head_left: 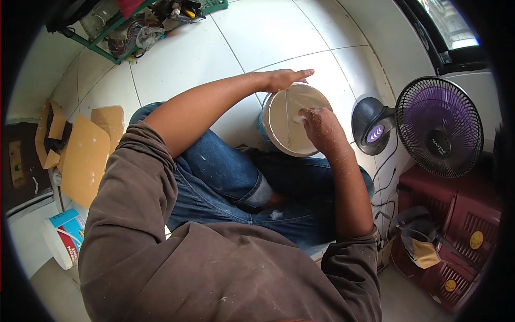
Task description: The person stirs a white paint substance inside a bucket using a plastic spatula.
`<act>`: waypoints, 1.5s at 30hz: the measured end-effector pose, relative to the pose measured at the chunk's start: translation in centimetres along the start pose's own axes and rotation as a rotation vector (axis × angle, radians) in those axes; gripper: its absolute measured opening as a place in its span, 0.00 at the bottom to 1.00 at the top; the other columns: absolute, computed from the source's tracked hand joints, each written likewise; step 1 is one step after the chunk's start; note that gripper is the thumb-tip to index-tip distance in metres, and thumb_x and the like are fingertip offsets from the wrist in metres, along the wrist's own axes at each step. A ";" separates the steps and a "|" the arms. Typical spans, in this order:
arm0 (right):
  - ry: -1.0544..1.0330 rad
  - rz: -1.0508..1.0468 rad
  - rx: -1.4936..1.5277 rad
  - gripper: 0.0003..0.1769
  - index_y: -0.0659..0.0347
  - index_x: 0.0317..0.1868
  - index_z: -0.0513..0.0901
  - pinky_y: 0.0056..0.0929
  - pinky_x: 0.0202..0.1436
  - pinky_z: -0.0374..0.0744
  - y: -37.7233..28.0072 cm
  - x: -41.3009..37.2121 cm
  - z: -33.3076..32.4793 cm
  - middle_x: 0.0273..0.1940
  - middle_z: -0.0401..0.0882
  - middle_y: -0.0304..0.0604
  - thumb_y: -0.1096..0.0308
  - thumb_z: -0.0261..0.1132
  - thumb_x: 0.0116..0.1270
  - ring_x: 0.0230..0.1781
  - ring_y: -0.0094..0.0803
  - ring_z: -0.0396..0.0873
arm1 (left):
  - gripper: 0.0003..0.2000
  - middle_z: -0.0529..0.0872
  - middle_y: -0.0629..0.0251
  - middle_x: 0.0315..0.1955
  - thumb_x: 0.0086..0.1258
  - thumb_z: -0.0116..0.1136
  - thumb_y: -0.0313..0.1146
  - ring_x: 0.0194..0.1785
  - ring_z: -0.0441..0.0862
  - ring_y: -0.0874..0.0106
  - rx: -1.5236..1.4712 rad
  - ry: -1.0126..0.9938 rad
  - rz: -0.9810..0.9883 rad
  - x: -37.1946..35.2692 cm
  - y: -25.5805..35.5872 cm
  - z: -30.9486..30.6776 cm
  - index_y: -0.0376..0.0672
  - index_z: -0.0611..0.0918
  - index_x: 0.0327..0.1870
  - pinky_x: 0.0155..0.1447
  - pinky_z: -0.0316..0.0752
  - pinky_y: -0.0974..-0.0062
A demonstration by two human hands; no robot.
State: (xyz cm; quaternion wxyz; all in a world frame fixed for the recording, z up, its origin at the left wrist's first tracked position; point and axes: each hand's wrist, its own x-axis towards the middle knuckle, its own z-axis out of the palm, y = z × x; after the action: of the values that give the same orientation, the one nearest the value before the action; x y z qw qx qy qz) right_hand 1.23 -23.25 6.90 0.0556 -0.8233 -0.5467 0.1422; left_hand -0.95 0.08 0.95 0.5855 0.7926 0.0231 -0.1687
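A round bucket (pixel 279 126) with a pale inside and some blue on its outer side stands on the tiled floor in front of my crossed legs. A thin line, perhaps its wire handle, crosses the opening. My left hand (pixel 287 79) rests at the bucket's upper left rim, fingers stretched out and holding nothing. Over the right part of the opening is my right hand (pixel 321 127), speckled with white bits, its fingers closed on a small whitish piece (pixel 298 119) that I cannot make out clearly.
To the right stand a black and purple fan (pixel 440 127) and a dark red cabinet (pixel 424 188) with a bag on it. Cardboard boxes (pixel 86 155) and a blue-and-white tub (pixel 63 236) are at left. A green rack (pixel 96 44) holds odds and ends at upper left.
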 end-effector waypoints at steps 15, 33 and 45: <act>0.401 0.126 0.610 0.11 0.68 0.53 0.90 0.35 0.62 0.92 0.0 -3.6 -8.2 0.55 0.92 0.49 0.84 0.71 0.72 0.56 0.38 0.92 | 0.47 0.83 0.41 0.70 0.86 0.30 0.73 0.75 0.79 0.53 -0.003 -0.049 0.008 -0.1 0.3 -0.3 0.33 0.80 0.74 0.82 0.67 0.58; 0.508 0.026 0.523 0.12 0.66 0.54 0.91 0.35 0.59 0.91 -1.6 -2.9 -7.0 0.55 0.92 0.50 0.82 0.72 0.72 0.54 0.41 0.94 | 0.44 0.83 0.43 0.69 0.88 0.30 0.70 0.74 0.79 0.55 -0.070 -0.064 -0.042 -0.4 0.6 -0.4 0.36 0.82 0.73 0.82 0.66 0.56; 0.490 0.032 0.302 0.11 0.62 0.53 0.90 0.42 0.54 0.89 -1.5 -3.1 -7.1 0.54 0.92 0.51 0.78 0.70 0.73 0.50 0.50 0.93 | 0.46 0.84 0.40 0.69 0.86 0.28 0.72 0.75 0.79 0.51 -0.044 -0.053 -0.022 0.7 -0.5 -0.1 0.35 0.83 0.72 0.83 0.66 0.54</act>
State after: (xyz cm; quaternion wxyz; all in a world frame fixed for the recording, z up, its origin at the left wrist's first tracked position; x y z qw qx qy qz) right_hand 0.87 -25.00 14.57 0.3057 -0.8241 -0.4766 0.0196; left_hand -0.36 0.24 0.33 0.6014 0.7744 0.0199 -0.1953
